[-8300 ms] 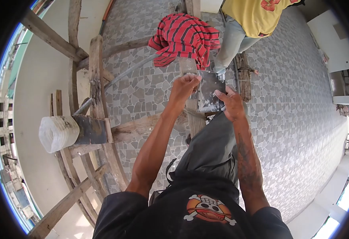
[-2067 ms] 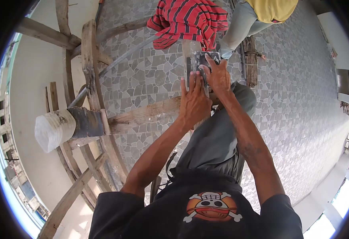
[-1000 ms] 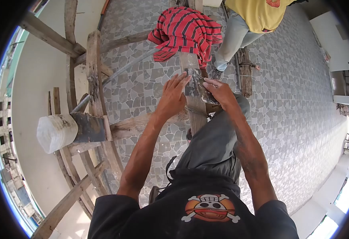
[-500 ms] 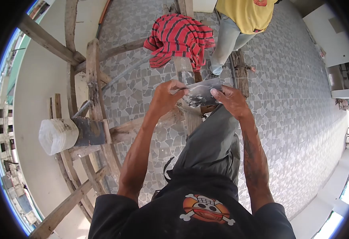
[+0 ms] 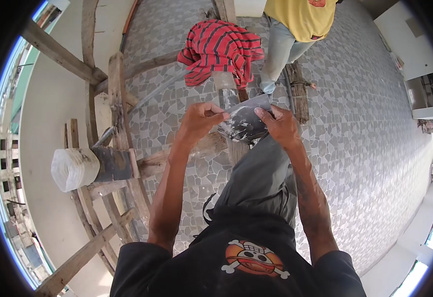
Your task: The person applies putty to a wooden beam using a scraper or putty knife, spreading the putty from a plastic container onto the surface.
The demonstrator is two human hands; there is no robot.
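A dark grey sheet of sandpaper (image 5: 248,119), streaked with white dust, is held out in front of my body above my raised knee. My right hand (image 5: 282,127) grips its right edge, thumb lying on top and the fingers hidden beneath. At the sheet's left edge, my left hand (image 5: 199,120) is closed in a pinch, thumb and fingertips meeting at the corner. The lower left part of the sheet carries the thickest white smears. Under and beyond it runs a wooden beam (image 5: 224,81).
A red-and-black striped cloth (image 5: 221,47) drapes over the beam ahead. Another person in a yellow shirt (image 5: 303,17) stands beyond it. To the left, a whitish plastic container (image 5: 75,169) sits at a rough timber frame (image 5: 119,104). Patterned stone-look tiles (image 5: 355,128) cover the floor.
The sandpaper has tilted, its right corner rising and its smeared lower edge showing more. My left hand has shifted slightly left and down; my right hand moved a little left.
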